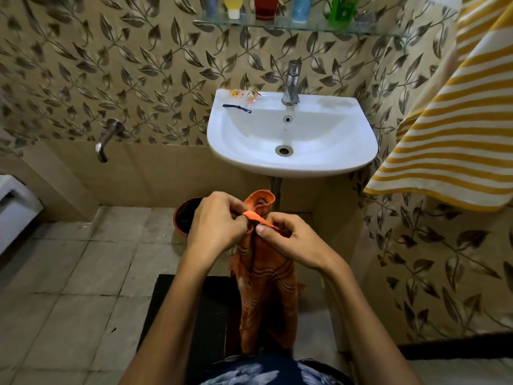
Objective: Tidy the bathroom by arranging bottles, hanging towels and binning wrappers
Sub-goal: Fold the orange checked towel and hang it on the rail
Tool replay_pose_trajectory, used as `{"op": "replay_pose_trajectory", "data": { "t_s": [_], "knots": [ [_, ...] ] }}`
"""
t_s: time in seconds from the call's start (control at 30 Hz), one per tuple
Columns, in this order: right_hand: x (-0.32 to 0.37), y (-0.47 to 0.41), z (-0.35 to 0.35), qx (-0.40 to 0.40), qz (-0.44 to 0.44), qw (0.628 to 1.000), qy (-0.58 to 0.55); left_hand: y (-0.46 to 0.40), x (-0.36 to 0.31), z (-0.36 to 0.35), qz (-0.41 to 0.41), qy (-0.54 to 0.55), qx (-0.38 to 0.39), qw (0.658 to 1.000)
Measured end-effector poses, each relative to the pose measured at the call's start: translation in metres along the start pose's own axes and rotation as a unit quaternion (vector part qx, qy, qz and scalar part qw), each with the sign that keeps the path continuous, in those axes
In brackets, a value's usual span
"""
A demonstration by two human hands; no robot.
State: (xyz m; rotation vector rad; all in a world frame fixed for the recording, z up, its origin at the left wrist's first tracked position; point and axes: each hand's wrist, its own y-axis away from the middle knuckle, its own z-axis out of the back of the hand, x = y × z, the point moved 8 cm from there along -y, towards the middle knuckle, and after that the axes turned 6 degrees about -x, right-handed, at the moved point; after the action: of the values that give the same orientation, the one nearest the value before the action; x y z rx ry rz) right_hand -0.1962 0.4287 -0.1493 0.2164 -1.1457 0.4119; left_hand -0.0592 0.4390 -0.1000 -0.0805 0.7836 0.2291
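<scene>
Left hand (215, 222) and right hand (288, 240) are both pinching the top edge of the orange towel (263, 287), fingers curled tight on the hem, while the rest is hanging limp in front of the sink (291, 159), above the mat (188, 315). Risk, as judged: the pinch is taking only a narrow fold, so the cloth may be slipping free and dropping to the floor, or brushing the bin (184, 218) just beside the left hand. Wrappers (244, 95) are lying unbinned on the sink's rear-left rim.
</scene>
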Motion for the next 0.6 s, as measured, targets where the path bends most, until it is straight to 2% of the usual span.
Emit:
{"op": "replay_pose_trajectory", "data": {
  "t_s": [0.1, 0.2, 0.3, 0.37, 0.43, 0.5, 0.53, 0.6],
  "knots": [
    [-0.028, 0.005, -0.004, 0.045, -0.044, 0.997, -0.04, 0.005, -0.014, 0.027, -0.001, 0.013, -0.103, 0.995],
    [-0.051, 0.011, 0.0, 0.038, -0.068, 0.994, -0.073, 0.008, -0.022, 0.056, 0.0, 0.056, -0.19, 0.98],
    [-0.053, 0.006, 0.016, -0.003, -0.054, 0.996, -0.076, 0.004, -0.017, 0.06, 0.024, 0.013, -0.204, 0.979],
    [-0.049, 0.0, 0.022, -0.018, -0.04, 0.997, -0.066, -0.004, -0.005, 0.042, 0.061, -0.034, -0.137, 0.988],
    [-0.048, -0.004, 0.018, -0.003, -0.032, 0.999, -0.039, -0.007, 0.009, 0.013, 0.118, -0.075, -0.007, 0.99],
    [-0.044, -0.006, 0.015, 0.016, -0.024, 1.0, -0.006, 0.0, 0.016, -0.015, 0.156, -0.097, 0.119, 0.976],
    [-0.041, -0.007, 0.013, 0.024, -0.02, 1.0, 0.004, 0.005, 0.013, -0.024, 0.156, -0.103, 0.154, 0.97],
    [-0.033, -0.009, 0.013, 0.037, -0.008, 0.999, 0.016, 0.008, 0.006, -0.037, 0.137, -0.108, 0.166, 0.971]
  ]
}}
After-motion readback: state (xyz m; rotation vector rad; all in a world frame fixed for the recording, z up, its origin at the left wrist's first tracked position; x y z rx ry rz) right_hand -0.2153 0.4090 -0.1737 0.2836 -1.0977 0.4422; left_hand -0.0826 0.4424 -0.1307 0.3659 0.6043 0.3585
